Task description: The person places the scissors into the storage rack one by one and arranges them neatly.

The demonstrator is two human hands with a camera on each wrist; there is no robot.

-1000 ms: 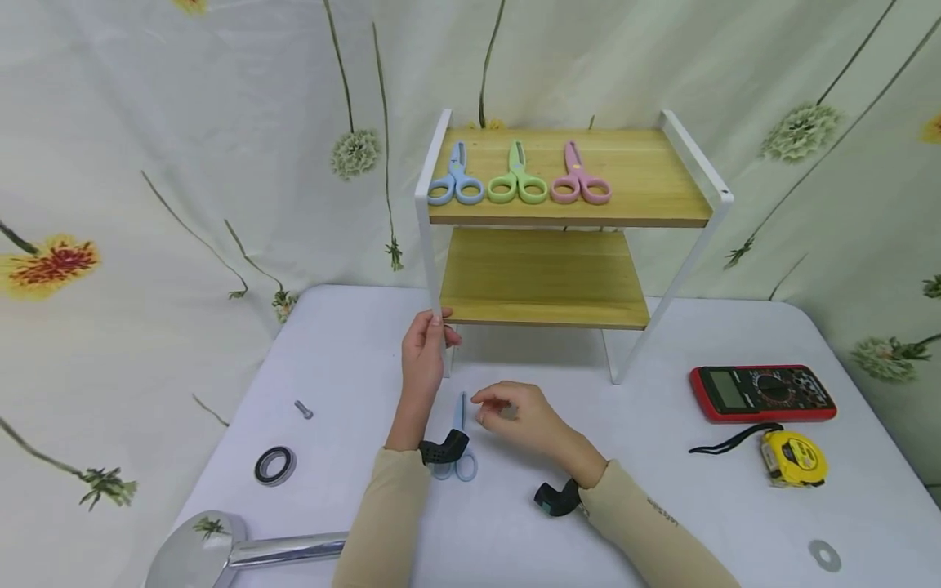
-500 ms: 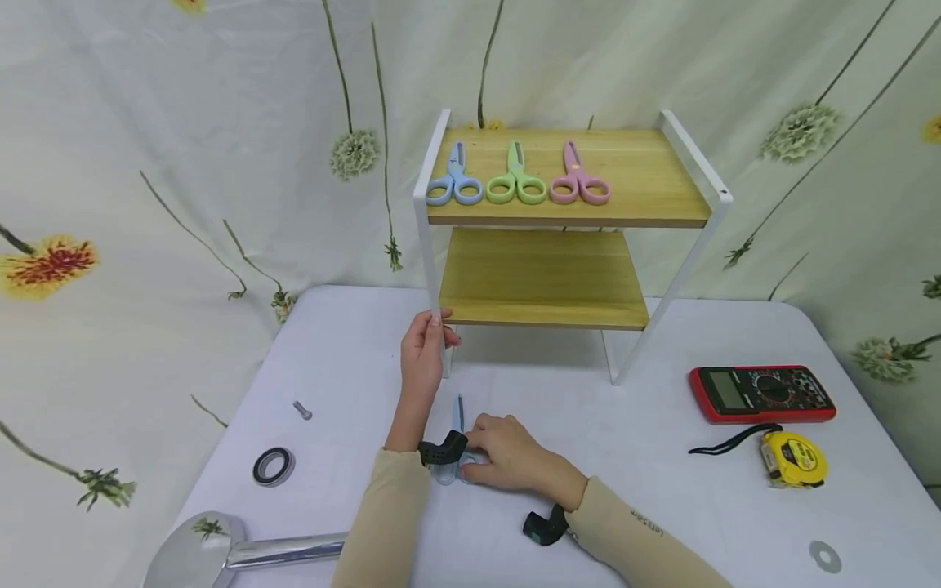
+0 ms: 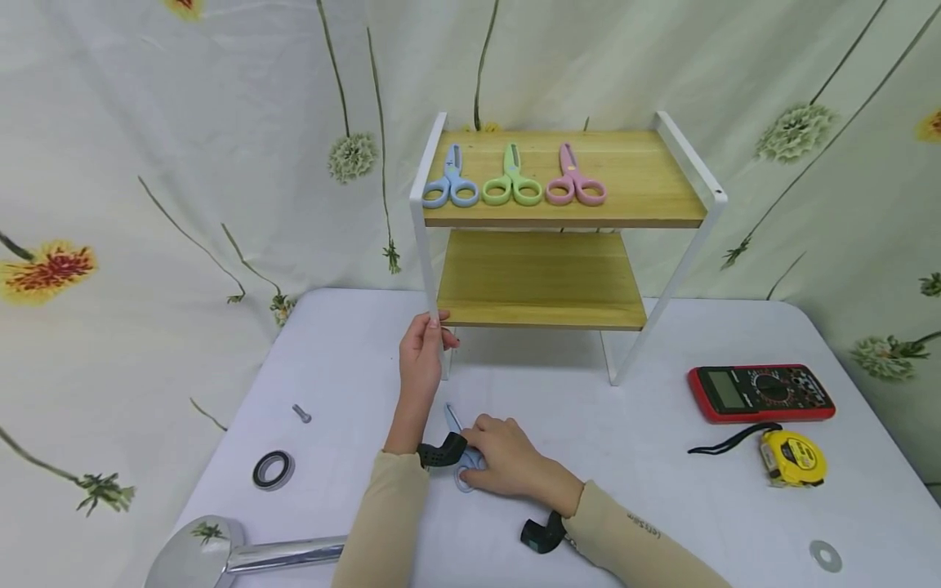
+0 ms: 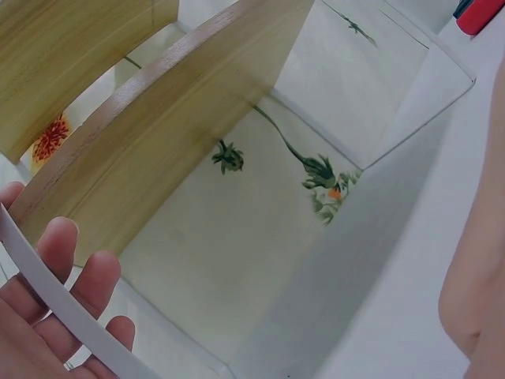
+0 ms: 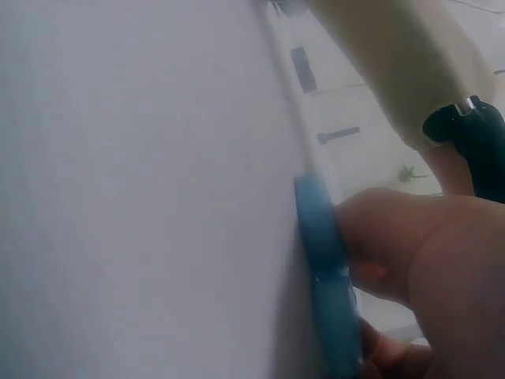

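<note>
My left hand (image 3: 423, 349) grips the front left white post of a two-tier wooden shelf rack (image 3: 429, 245); in the left wrist view its fingers (image 4: 75, 276) curl round that post (image 4: 55, 304). My right hand (image 3: 503, 459) lies on the white table and pinches the handles of a light blue pair of scissors (image 3: 457, 445), whose blade points up and to the left. The right wrist view shows my fingertips (image 5: 387, 237) pressed on the blue handle (image 5: 323, 276). On the top shelf lie blue (image 3: 450, 176), green (image 3: 511, 175) and pink (image 3: 575, 175) scissors in a row.
A red multimeter (image 3: 761, 390) and a yellow tape measure (image 3: 794, 458) lie at the right, a washer (image 3: 825, 555) near the front right. At the left are a bolt (image 3: 301, 413), a black bearing ring (image 3: 274, 469) and a chrome shower head (image 3: 220, 555).
My right hand came down onto the blue scissors on the table and took hold of the handles; the blade has swung to the left. The left hand has stayed on the rack post.
</note>
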